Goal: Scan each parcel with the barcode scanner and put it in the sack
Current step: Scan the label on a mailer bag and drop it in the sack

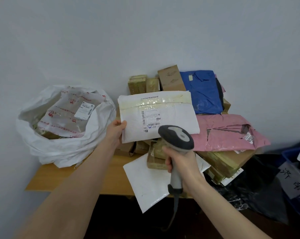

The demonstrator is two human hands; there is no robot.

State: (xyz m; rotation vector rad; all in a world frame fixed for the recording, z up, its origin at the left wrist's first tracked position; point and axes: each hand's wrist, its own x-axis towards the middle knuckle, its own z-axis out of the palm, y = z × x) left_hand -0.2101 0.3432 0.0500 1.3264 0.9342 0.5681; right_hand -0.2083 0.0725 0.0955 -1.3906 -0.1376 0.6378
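Left hand (115,129) pinches white mailer (156,116) by corner; right hand (179,161) grips barcode scanner (177,137) over label. Risk: tilted, glossy label may misread.

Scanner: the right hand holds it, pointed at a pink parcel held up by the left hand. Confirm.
Wrong colour: in the head view the parcel held up by the left hand is white, not pink. The right hand does hold the scanner pointed at it.
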